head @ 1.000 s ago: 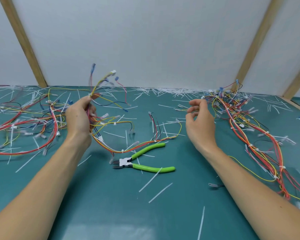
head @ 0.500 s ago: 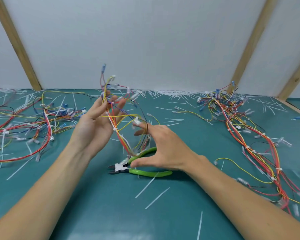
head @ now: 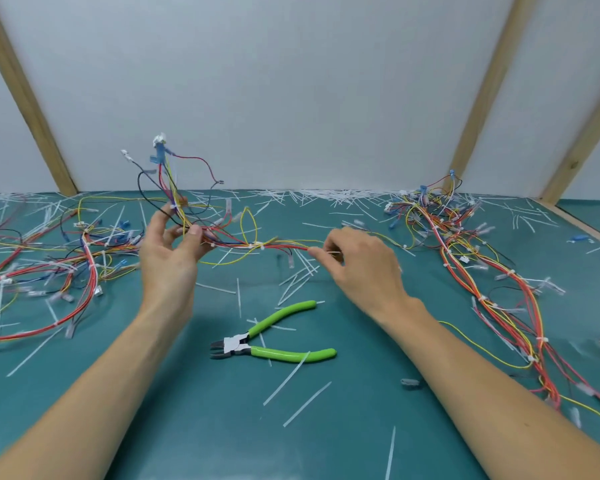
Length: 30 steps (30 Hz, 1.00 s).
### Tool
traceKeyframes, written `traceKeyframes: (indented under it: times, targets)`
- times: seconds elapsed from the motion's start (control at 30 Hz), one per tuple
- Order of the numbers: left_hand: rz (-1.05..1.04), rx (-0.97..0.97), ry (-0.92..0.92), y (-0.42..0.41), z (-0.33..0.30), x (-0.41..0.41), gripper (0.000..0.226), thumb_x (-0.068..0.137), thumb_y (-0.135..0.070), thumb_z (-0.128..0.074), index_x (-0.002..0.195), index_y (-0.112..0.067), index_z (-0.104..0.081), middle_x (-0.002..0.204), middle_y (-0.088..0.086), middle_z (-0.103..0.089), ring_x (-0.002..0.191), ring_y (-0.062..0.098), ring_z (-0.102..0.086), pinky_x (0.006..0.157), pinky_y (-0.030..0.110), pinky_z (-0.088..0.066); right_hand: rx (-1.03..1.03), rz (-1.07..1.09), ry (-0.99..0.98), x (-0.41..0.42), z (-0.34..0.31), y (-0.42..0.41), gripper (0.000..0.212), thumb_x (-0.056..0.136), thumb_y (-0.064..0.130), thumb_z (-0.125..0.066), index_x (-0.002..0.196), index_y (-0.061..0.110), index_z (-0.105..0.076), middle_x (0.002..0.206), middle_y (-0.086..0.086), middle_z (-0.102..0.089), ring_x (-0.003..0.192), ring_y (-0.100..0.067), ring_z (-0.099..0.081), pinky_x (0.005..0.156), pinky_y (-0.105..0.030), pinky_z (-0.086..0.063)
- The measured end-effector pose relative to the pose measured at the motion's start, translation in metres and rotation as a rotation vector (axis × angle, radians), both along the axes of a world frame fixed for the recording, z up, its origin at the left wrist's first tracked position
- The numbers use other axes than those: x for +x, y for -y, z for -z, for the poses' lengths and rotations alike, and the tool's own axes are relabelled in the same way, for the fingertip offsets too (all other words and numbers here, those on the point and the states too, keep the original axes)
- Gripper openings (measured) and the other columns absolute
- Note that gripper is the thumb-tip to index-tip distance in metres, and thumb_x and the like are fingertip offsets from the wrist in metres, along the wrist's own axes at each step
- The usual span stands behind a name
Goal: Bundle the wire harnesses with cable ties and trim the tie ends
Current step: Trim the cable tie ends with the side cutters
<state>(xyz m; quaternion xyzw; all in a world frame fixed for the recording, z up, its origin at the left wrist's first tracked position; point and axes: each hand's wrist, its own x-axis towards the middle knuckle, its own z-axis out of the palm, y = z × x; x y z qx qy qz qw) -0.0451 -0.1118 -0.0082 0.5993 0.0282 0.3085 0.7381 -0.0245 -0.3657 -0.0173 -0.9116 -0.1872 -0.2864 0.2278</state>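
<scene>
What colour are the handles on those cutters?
Bright green plastic handles on the metal-jawed cutters, seen in the head view.

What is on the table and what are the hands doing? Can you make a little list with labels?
left hand: holds one end of the wire harness, raised above the table
right hand: pinches the harness's other end
cutters: green handles, lying untouched on the green table, between the arms
left pile: loose wire harnesses
right pile: more harnesses
scraps: white tie ends scattered about, thickest by the wall
</scene>
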Motion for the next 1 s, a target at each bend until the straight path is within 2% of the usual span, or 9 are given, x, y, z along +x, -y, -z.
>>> traceKeyframes:
  times: [0.13,0.27,0.37,0.43,0.63,0.7,0.77,0.87,1.0]
  targets:
    - [-0.106,0.086,0.049,-0.005,0.0,0.003,0.039,0.101,0.003,-0.052,0.138,-0.006,-0.045,0.109,0.015,-0.046,0.072,0.009,-0.071,0.067,0.021,-0.059,-0.014,-0.041,-0.04,-0.004,-0.025,-0.003,0.038,0.101,0.056,-0.052,0.084,0.023,-0.044,0.069,0.009,-0.051,0.066,-0.026,-0.05,0.056,-0.035,-0.031]
    - [-0.227,0.121,0.027,-0.008,-0.007,0.009,0.04,0.101,0.001,-0.054,0.139,-0.01,-0.047,0.111,0.013,-0.048,0.068,0.007,-0.071,0.064,0.019,-0.057,-0.227,-0.048,-0.251,-0.003,-0.052,0.002,0.043,0.096,0.067,-0.052,0.079,0.027,-0.05,0.066,0.01,-0.053,0.075,-0.022,-0.053,0.056,-0.031,-0.032]
    - [-0.251,0.127,-0.002,-0.001,-0.014,0.017,0.042,0.1,-0.001,-0.055,0.138,-0.017,-0.048,0.103,0.007,-0.053,0.068,0.006,-0.071,0.071,0.022,-0.06,-0.372,-0.06,-0.484,-0.008,-0.059,0.0,0.045,0.1,0.061,-0.051,0.074,0.024,-0.06,0.076,0.003,-0.06,0.087,-0.027,-0.063,0.076,-0.037,-0.054]
    - [-0.23,0.142,-0.022,0.009,-0.019,0.027,0.041,0.1,-0.001,-0.055,0.136,-0.019,-0.049,0.095,0.007,-0.057,0.07,0.006,-0.07,0.075,0.024,-0.06,-0.405,-0.067,-0.546,-0.013,-0.062,-0.001,0.046,0.1,0.056,-0.054,0.068,0.023,-0.059,0.074,0.0,-0.057,0.087,-0.031,-0.063,0.083,-0.046,-0.057]
    - [-0.107,0.142,-0.114,0.051,-0.045,0.073,0.037,0.096,0.0,-0.057,0.128,-0.015,-0.054,0.09,0.007,-0.064,0.06,0.002,-0.066,0.055,0.02,-0.053,0.004,-0.059,-0.447,-0.038,-0.054,0.024,0.024,0.102,0.041,-0.054,0.088,0.026,-0.067,0.078,0.008,-0.064,0.086,-0.023,-0.059,0.076,-0.037,-0.049]
    - [-0.043,0.252,-0.141,0.079,-0.047,0.084,0.035,0.094,-0.002,-0.06,0.128,-0.013,-0.057,0.086,0.004,-0.063,0.058,0.005,-0.063,0.053,0.02,-0.049,-0.179,0.062,-0.442,-0.046,-0.05,0.044,0.019,0.104,0.036,-0.051,0.099,0.02,-0.061,0.095,-0.003,-0.068,0.098,-0.031,-0.061,0.077,-0.039,-0.048]
    - [0.064,0.356,-0.141,0.116,-0.045,0.091,0.034,0.093,-0.001,-0.061,0.125,-0.013,-0.06,0.079,0.002,-0.062,0.057,0.009,-0.061,0.055,0.02,-0.049,-0.369,0.164,-0.489,-0.052,-0.047,0.063,0.022,0.102,0.027,-0.054,0.085,0.015,-0.049,0.093,-0.011,-0.063,0.098,-0.037,-0.063,0.071,-0.037,-0.041]
    - [0.248,0.393,-0.174,0.18,-0.039,0.101,0.032,0.093,0.001,-0.061,0.121,-0.014,-0.063,0.076,0.003,-0.061,0.053,0.014,-0.059,0.052,0.024,-0.052,-0.555,0.239,-0.537,-0.061,-0.053,0.085,0.036,0.096,0.025,-0.057,0.07,0.019,-0.032,0.096,-0.009,-0.065,0.089,-0.034,-0.059,0.07,-0.034,-0.035]
    - [0.345,0.338,-0.226,0.253,-0.033,0.109,0.028,0.094,-0.002,-0.061,0.118,-0.015,-0.065,0.074,0.003,-0.059,0.049,0.013,-0.056,0.055,0.032,-0.056,-0.639,0.343,-0.582,-0.067,-0.073,0.119,0.03,0.089,0.035,-0.06,0.074,0.02,-0.038,0.08,0.0,-0.054,0.081,-0.03,-0.049,0.064,-0.032,-0.032]
